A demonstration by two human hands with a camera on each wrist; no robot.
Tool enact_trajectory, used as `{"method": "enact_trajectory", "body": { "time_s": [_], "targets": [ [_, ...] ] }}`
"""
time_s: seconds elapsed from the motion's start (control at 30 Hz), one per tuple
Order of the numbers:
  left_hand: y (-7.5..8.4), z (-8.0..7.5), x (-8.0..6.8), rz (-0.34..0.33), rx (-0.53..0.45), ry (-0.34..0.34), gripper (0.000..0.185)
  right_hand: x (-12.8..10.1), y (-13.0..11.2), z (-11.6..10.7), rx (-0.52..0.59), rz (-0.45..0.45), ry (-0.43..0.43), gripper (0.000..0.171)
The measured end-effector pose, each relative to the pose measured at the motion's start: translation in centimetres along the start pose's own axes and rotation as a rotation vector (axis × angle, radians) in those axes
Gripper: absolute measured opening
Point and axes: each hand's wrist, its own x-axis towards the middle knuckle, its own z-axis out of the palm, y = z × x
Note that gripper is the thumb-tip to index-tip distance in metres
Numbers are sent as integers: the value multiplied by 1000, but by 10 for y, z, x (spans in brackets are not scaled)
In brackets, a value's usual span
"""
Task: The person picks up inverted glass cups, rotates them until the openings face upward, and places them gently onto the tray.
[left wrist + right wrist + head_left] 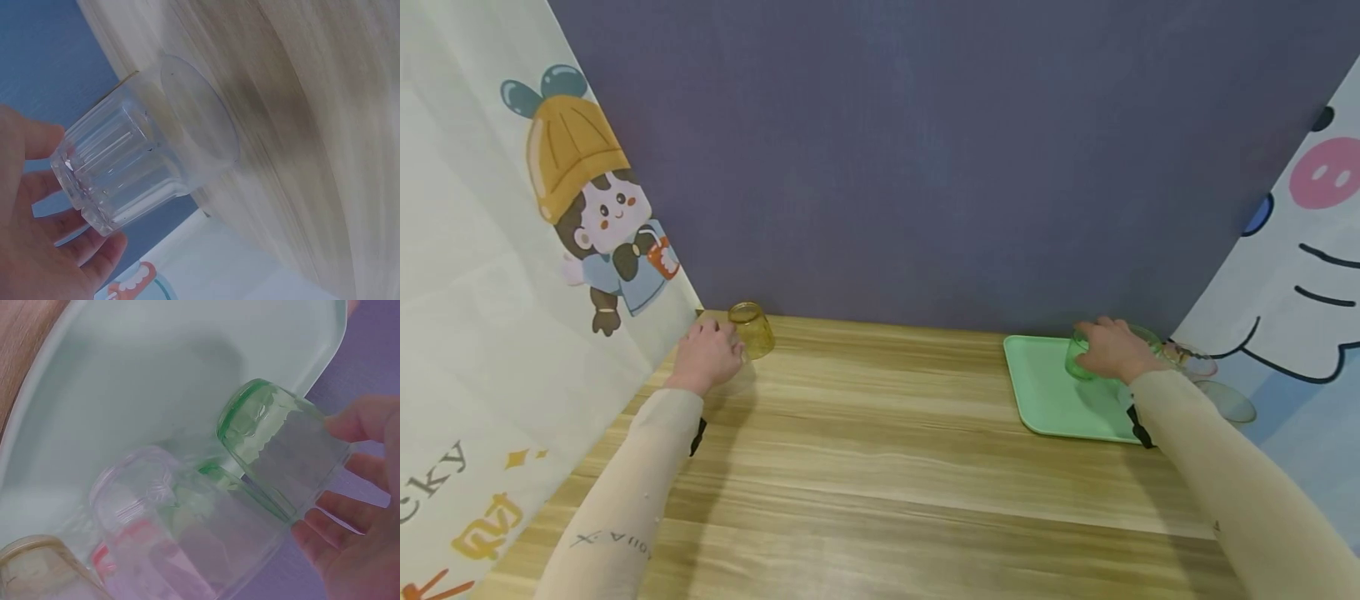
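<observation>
I have my left hand (pixel 707 354) at the far left corner of the pale wooden table (pixel 880 467), fingers curled round a clear ribbed glass tumbler (pixel 137 162). The left wrist view shows its thick base toward my palm and its open mouth pointing away, against the tabletop, so its long axis runs outward from the hand and tilts down to the wood. A small amber glass (pixel 752 329) stands just beyond the fingers, close to the cartoon-printed side panel (pixel 512 275); there is little room on that side, while the table toward the middle lies open.

My right hand (pixel 1112 350) is at the far right, over the far end of the mint-green plastic tray (pixel 1045 400), fingers and thumb wrapped about a green ribbed glass tumbler (pixel 281 444). In the right wrist view it stands mouth down on the tray, base toward my palm. Just beside it, touching or nearly so, sit a second clear glass (pixel 144 506) and a yellowish glass (pixel 37 569), crowding the tray's right edge. The tray's near half has bare room.
</observation>
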Motion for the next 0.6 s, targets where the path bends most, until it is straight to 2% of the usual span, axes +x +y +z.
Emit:
{"method": "enact_trajectory", "body": {
  "time_s": [0.23,0.43,0.6],
  "targets": [
    [-4,-6,3,20,-19,-47,54,-4,-1,0,2,-6,14,66],
    [-9,-7,8,38,-9,-44,60,-7,-1,0,3,2,20,66],
    [-11,-9,10,30,-27,-71,61,-10,-2,-2,4,-4,27,65]
  ]
}}
